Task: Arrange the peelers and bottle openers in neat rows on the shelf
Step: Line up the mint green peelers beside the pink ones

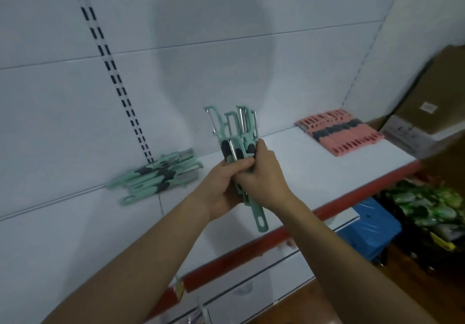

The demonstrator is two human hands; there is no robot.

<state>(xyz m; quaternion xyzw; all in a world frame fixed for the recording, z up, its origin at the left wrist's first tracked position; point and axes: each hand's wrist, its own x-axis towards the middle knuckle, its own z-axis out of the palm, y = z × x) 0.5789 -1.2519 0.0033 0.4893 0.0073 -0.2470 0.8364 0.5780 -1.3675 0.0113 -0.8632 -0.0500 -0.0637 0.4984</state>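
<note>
Shelf [314, 167] white, red-edged, against white back panel [226, 21].

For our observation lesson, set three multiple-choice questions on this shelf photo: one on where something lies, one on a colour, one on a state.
1. Where on the shelf does the pink row lie?
A. at the left, under the slotted upright
B. right of the hands, against the back wall
C. on the front edge

2. What colour is the held bundle of peelers?
A. pink
B. yellow
C. mint green with dark grips

3. How is the bundle held?
A. by the left hand and the right hand together
B. by one hand only
C. not at all; it lies on the shelf

Key: 1 B, it sits at the wall, right of both hands; 2 C, green heads stand up above the hands; 3 A, both hands curl round it.
</note>
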